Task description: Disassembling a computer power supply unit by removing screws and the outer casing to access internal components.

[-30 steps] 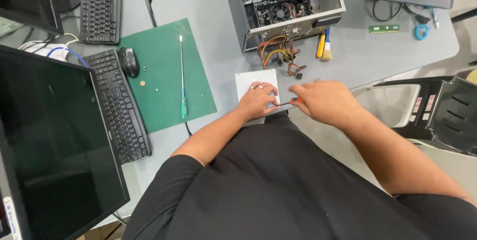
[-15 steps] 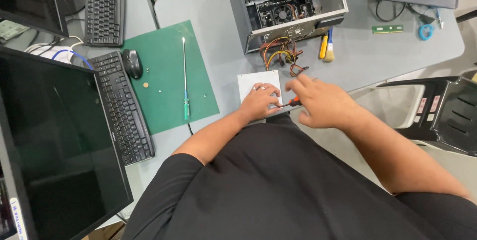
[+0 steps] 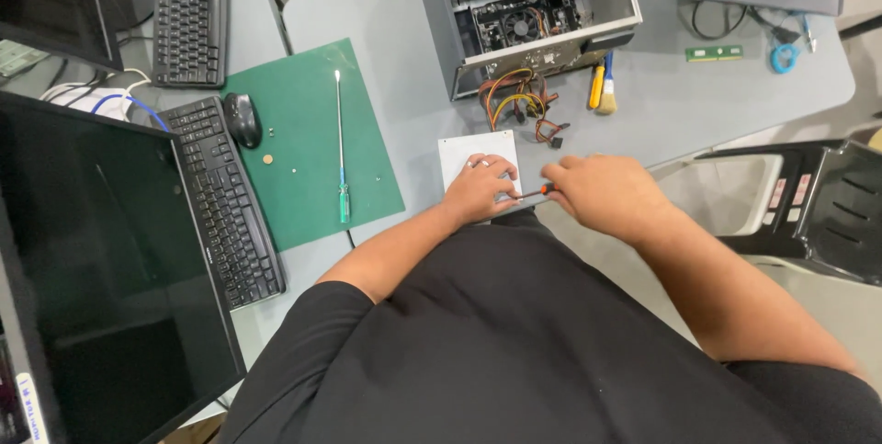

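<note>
Drive box point(image 3: 467, 146) lies flat under the left hand point(image 3: 478, 188); right hand point(image 3: 602, 194) grips a screwdriver point(image 3: 536, 191) at its side, screws apparently not yet out.

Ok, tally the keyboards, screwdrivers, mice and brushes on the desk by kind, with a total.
Keyboards: 2, one upper, one beside the green mat.
Screwdrivers: 2, a long green-handled one on the mat, an orange-handled one in the right hand.
Mice: 1.
Brushes: 1.
Total: 6.
</note>
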